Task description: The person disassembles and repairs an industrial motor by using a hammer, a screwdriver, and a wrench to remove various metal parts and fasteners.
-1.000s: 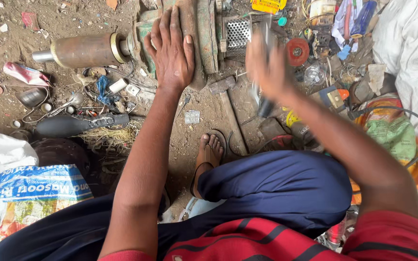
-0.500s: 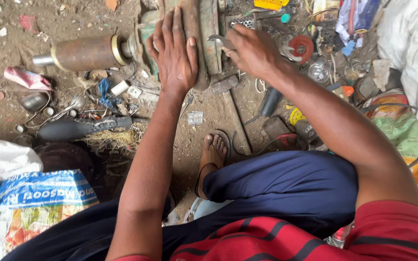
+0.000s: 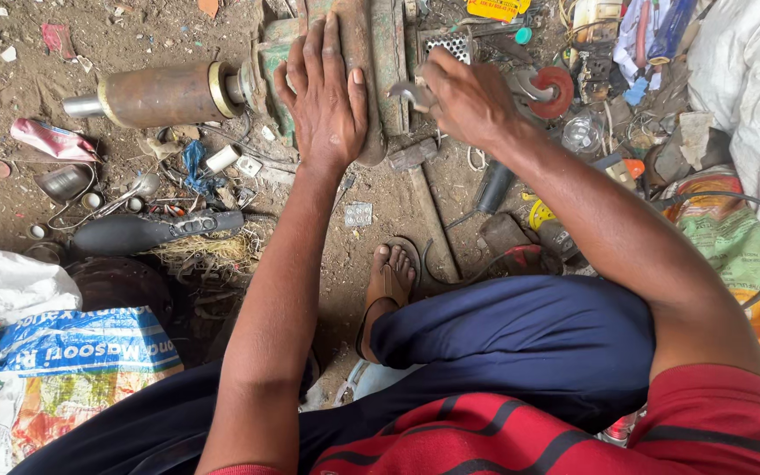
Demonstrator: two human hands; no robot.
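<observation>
Right hand (image 3: 468, 97) shifted slightly lower since earlier frame, fingers clamped on metal tool (image 3: 408, 92), left hand (image 3: 323, 88) flat, fingers together, on green metal part (image 3: 380, 53).

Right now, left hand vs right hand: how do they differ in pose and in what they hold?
The left hand lies flat, palm down and fingers spread, on the rusty green metal part; the right hand is curled closed. The left hand grips nothing; the right hand holds a small grey metal tool. The left hand presses from above, while the right hand works at the part's right edge. Both are bare and over the same part.
</observation>
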